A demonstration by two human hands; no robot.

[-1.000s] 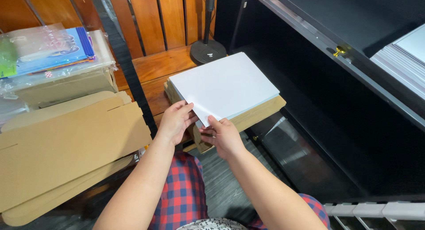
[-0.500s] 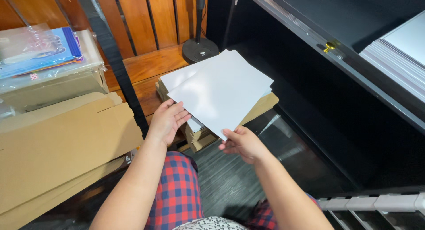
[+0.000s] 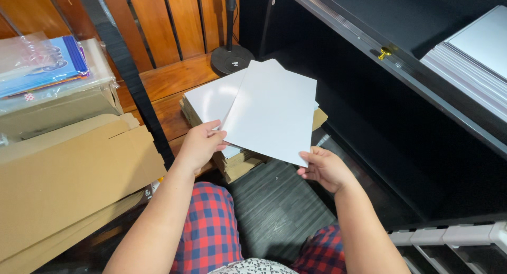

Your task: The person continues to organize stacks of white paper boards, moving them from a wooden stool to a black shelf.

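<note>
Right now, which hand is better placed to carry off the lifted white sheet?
Probably the right hand: it pinches the lifted white sheet's lower corner, while the left hand rests at the white stack.

You had a low wooden ledge [image 3: 174, 78] there, with a cardboard stack [image 3: 240, 166] and round black stand base [image 3: 231, 59] sitting on it.

A sheet [image 3: 272, 115] is being held above a stack of cardboard [image 3: 237, 163], pinched between the left hand [image 3: 199, 144] at its left edge and the right hand [image 3: 325, 168] at its near right corner. A second sheet [image 3: 211, 100] is lying behind and left of it. Flat cartons [image 3: 68, 179] are being kept to the left, a shelf [image 3: 401, 68] to the right, a lamp base [image 3: 231, 57] behind.
</note>
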